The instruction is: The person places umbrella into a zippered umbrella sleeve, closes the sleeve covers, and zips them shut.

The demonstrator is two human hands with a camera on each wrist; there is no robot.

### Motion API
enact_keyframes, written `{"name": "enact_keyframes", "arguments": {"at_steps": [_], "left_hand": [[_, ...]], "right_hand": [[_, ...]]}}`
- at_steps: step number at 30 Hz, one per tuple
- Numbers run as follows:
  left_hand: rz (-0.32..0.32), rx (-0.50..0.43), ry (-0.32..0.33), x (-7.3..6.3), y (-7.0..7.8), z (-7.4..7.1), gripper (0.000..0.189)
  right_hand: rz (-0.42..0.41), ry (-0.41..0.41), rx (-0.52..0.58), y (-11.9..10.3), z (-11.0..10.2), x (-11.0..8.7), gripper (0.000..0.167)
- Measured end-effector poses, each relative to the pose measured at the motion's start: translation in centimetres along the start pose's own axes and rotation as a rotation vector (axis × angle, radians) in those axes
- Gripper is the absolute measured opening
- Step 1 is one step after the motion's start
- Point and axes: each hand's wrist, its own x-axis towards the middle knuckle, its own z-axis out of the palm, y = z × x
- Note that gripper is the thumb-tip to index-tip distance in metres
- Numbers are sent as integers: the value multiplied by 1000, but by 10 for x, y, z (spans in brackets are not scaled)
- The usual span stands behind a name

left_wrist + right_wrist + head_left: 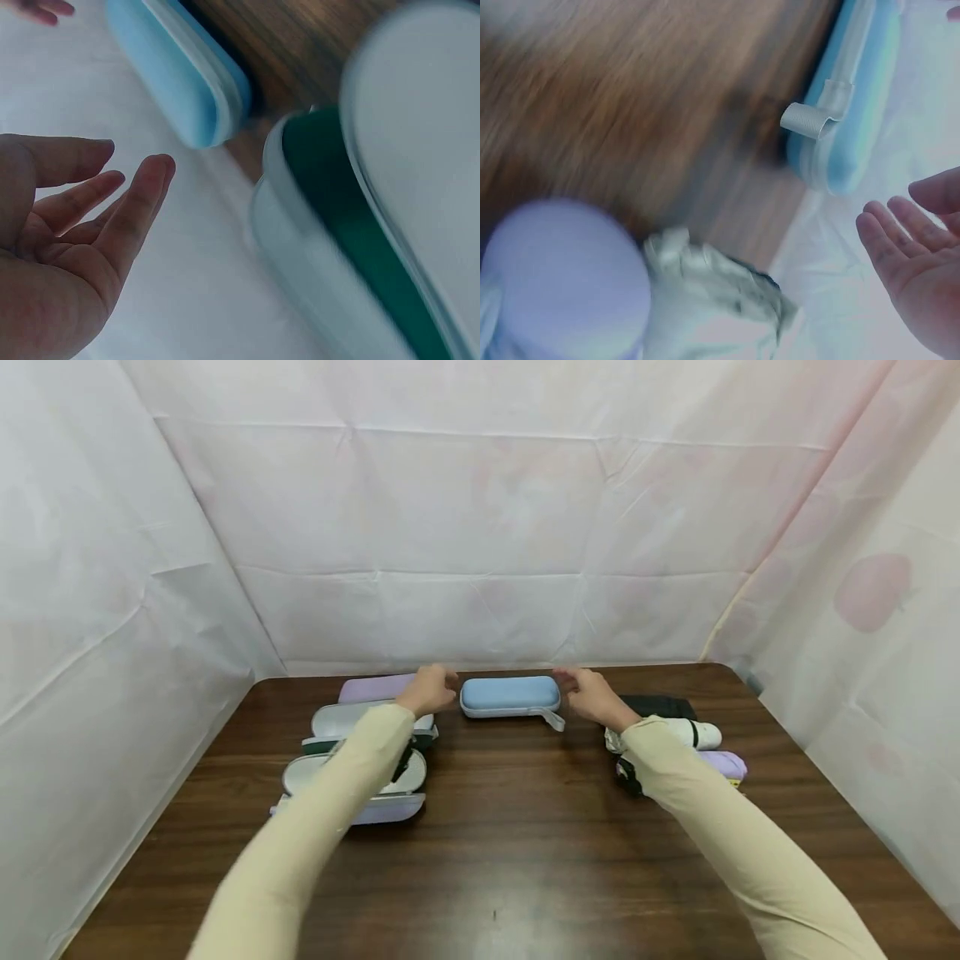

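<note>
A light-blue zippered case (510, 693) with a grey wrist strap (553, 718) lies closed at the far middle of the table. Just off its left end is my left hand (429, 689), fingers spread and holding nothing. My right hand (592, 696) stands off the opposite end, likewise holding nothing, its fingers extended in the right wrist view. In the left wrist view a gap shows between my left fingertips (157, 169) and the blue case (180, 75). An opened case with a dark green side (330, 195) is beside that hand.
On the left, under my sleeve, are a purple case (375, 687), an open grey-lidded case (348, 718) and an open lavender case (386, 810). Folded umbrellas lie at the right: a black one (660, 707), a white one (705, 735) and a purple one (723, 765). White sheeting (480, 527) hangs behind the table.
</note>
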Motion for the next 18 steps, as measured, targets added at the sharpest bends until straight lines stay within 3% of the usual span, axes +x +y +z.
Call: {"name": "enact_keyframes", "arguments": {"at_steps": [3, 8, 13, 18], "left_hand": [[97, 14, 10, -27, 0, -13, 36], [242, 36, 60, -74, -10, -20, 32], [275, 145, 111, -113, -30, -16, 31], [268, 227, 162, -141, -58, -10, 32]], "right_hand": [[-31, -1, 12, -1, -14, -13, 49], [-74, 28, -34, 3, -37, -39, 45], [-120, 43, -117, 10, -52, -72, 42], [-220, 99, -220, 22, -60, -107, 41]]}}
